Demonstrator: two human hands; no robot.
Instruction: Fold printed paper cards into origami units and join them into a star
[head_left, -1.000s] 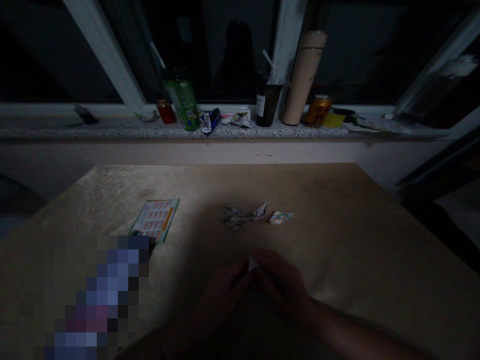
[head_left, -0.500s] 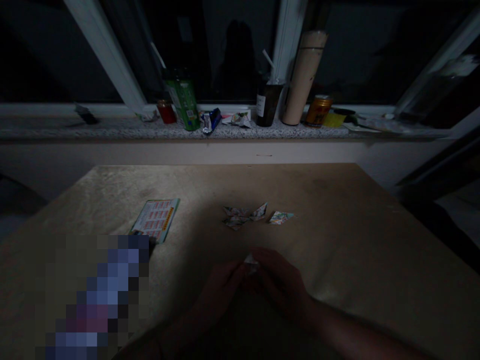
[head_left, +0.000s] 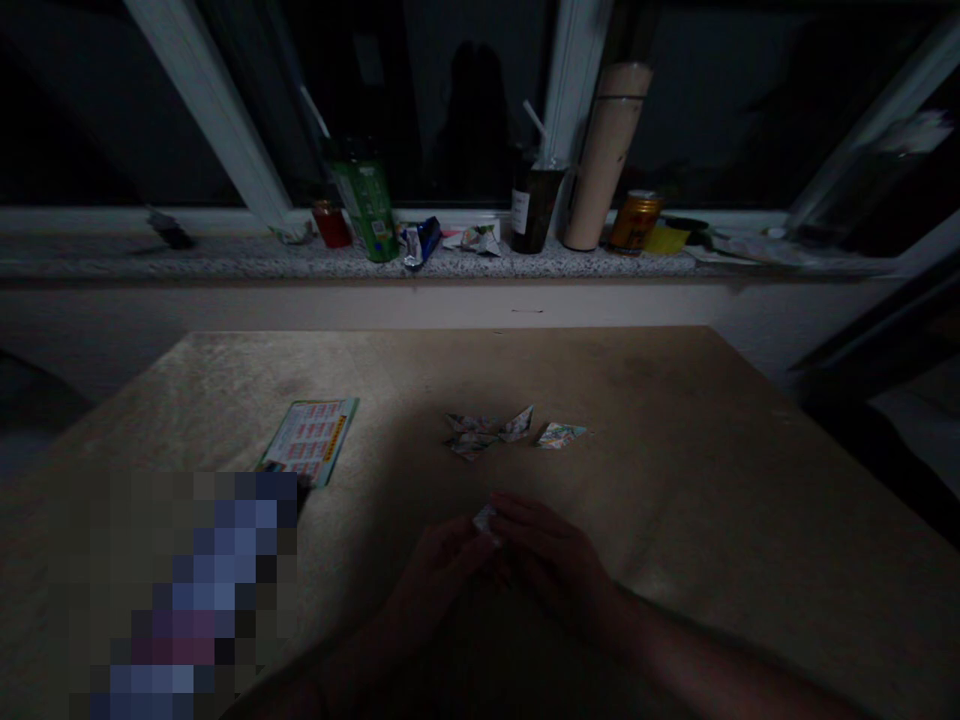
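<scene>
A small folded piece of paper (head_left: 485, 519) is pinched between my two hands, low in the middle of the head view. My left hand (head_left: 444, 562) grips its left side with closed fingers. My right hand (head_left: 553, 545) lies over its right side, fingers together and bent. Much of the paper is covered by the fingers, and the dim light hides detail. Just beyond my hands, several folded printed-paper pieces (head_left: 480, 436) lie clustered on the table (head_left: 645, 450). One more folded paper piece (head_left: 561, 435) sits to their right.
On the left lies a printed card (head_left: 315, 435), beside a pixelated area. Along the window sill (head_left: 465, 265) stand a green cup (head_left: 367, 210), a dark cup with a straw (head_left: 536, 210), a tall pinkish flask (head_left: 606, 160), a gold can (head_left: 634, 222) and a red jar (head_left: 331, 224).
The folded paper and both hands have shifted slightly left. My right hand's fingers now reach further over the paper. The pieces on the table stay put.
</scene>
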